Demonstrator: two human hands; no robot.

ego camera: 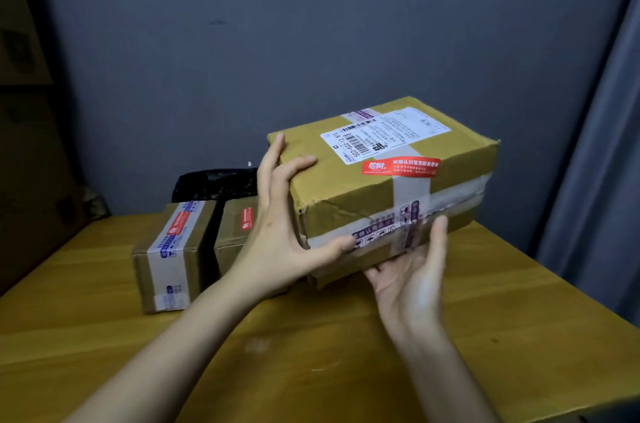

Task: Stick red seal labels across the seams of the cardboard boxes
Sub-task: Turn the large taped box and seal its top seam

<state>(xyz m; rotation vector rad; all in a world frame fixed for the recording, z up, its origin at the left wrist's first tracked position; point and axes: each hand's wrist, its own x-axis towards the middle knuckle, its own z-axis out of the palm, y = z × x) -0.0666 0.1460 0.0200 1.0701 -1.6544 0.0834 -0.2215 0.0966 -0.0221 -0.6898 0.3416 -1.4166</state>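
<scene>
The left hand (277, 214) clasps the near corner of the big cardboard box (384, 187), fingers spread over its top and thumb along its taped side, while the right hand (412, 270) cups it from beneath, palm up, fingers straight. The box is tilted above the wooden table (311, 353), a red seal label (400, 166) lying across its top tape seam. Left of it, two smaller boxes (173, 249) with red labels stand on the table.

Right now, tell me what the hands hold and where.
The large cardboard box: left hand grips its left end, right hand supports its underside, near the front.
</scene>
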